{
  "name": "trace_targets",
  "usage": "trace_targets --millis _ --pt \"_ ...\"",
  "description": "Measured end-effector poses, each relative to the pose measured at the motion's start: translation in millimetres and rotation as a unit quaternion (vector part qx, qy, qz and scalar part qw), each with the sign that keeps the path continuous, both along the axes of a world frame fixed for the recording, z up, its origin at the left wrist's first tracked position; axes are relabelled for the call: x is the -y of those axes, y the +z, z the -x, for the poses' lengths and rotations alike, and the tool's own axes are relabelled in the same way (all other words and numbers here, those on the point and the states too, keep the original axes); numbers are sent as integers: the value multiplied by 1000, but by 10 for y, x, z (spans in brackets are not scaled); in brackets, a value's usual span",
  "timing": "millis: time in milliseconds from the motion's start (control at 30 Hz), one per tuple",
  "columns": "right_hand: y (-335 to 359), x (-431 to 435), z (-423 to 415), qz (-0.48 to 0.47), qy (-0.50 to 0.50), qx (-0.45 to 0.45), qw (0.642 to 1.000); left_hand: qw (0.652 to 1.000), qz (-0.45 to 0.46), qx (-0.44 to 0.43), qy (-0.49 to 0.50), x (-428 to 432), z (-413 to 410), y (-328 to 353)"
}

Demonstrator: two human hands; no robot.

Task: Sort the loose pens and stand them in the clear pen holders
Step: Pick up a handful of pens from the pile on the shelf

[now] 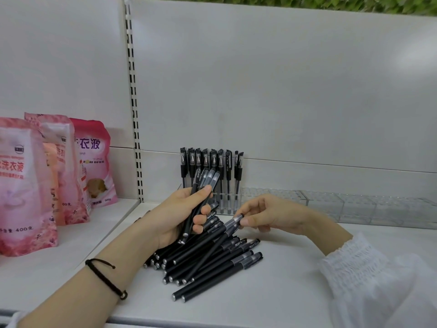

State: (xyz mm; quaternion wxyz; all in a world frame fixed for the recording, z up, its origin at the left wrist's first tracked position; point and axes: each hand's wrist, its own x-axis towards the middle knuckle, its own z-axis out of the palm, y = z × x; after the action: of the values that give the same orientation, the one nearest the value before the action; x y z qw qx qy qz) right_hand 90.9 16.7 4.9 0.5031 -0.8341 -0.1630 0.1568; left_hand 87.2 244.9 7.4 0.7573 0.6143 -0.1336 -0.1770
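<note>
A bundle of black pens [205, 183] is held upright in the left hand [182, 214], the grip closed round the barrels, just above the loose pile [212, 259] spread on the white shelf [295, 285]. One single pen [230, 224] atop that pile is pinched at its capped end by the right hand [267, 214], thumb and fingertips closed on it. Behind, capped pens [212, 162] are stood in the left end of the clear pen holders [354, 207]; pink pouches [23, 185] are seen far left.
</note>
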Motion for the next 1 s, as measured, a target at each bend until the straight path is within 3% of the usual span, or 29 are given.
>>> trace_targets --millis 200,433,667,900,1000 --pt "0 -51 30 -23 -21 -26 999 1000 0 -2 6 -1 11 -4" --pt "85 -5 14 -143 -53 -4 988 1000 -3 8 3 5 -2 -20" --pt "271 -28 -18 -256 -50 46 964 996 -32 -16 -82 63 86 26" --pt "288 -119 8 -209 -52 91 972 991 13 -69 -110 44 63 8" --pt "272 -138 29 -197 -76 95 973 992 2 -47 -116 59 72 -28"
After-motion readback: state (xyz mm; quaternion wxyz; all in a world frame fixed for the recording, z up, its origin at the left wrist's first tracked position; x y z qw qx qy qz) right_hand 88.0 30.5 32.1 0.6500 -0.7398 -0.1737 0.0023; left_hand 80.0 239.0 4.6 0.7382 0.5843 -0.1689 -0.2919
